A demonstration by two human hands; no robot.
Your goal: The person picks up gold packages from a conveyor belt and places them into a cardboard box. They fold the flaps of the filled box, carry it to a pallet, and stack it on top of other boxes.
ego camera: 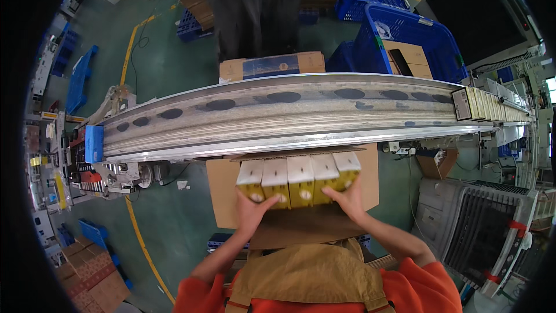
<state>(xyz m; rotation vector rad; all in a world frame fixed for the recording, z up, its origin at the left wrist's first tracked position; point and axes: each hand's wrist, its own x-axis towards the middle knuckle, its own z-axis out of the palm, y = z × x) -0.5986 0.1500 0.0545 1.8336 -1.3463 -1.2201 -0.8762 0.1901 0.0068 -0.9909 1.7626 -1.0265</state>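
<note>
A row of several yellow cartons with white ends (301, 182) is squeezed between my two hands, over a cardboard box (299, 230) whose flaps stand spread. My left hand (252, 211) presses the row's left end, thumb on the front face. At the right end, my right hand (349, 200) holds it the same way, with its thumb on a front face. The cartons stand side by side, touching, just on my side of the conveyor (278, 117). Part of the box's inside is hidden by the cartons.
More cartons (462, 104) line the conveyor's right end; a blue box (94, 143) sits at its left end. Beyond the conveyor are a person in dark trousers (256, 17), a flat cardboard box (278, 66) and blue baskets (417, 26). A grey slatted machine (478, 226) stands right.
</note>
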